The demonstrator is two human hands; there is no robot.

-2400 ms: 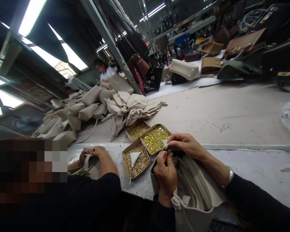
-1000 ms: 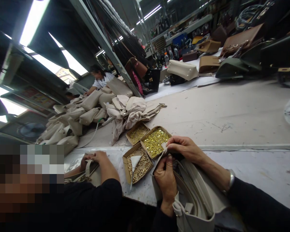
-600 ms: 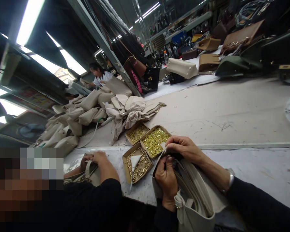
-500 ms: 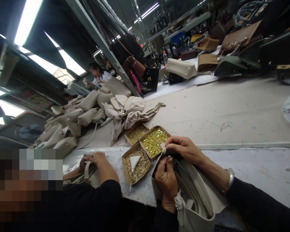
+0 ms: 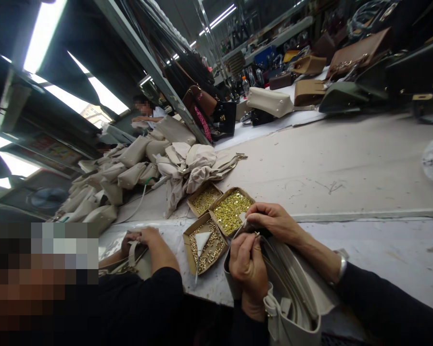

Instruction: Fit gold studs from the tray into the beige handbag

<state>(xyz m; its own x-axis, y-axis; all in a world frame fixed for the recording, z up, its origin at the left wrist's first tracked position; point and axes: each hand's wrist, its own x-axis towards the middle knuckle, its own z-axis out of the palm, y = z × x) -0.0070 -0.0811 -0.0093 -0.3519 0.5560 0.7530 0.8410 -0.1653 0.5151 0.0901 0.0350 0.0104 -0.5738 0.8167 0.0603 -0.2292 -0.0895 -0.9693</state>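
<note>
At five o'clock in your view, the beige handbag point(image 5: 299, 329) gapes open; your left hand point(image 5: 248, 266) pinches a tiny pale piece point(image 5: 257, 234), your right hand point(image 5: 274, 221) a tab point(image 5: 242, 217) at the bag's rim. At ten o'clock from it lie three cardboard trays point(image 5: 189, 251) of gold hardware point(image 5: 234, 206), beige bags point(image 5: 133, 150) heaped beyond.

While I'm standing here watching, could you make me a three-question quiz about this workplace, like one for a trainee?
1. How many cardboard trays of small metal fittings sit on the bench?
2. True or false: the white triangular-headed tool lies in the tray farthest from the near bench edge.
3. On which wrist of the person handling the beige handbag does a silver-coloured bracelet show? A) left; B) right.

Key:
1. Three.
2. False; it lies in the tray nearest that edge.
3. B.
</note>
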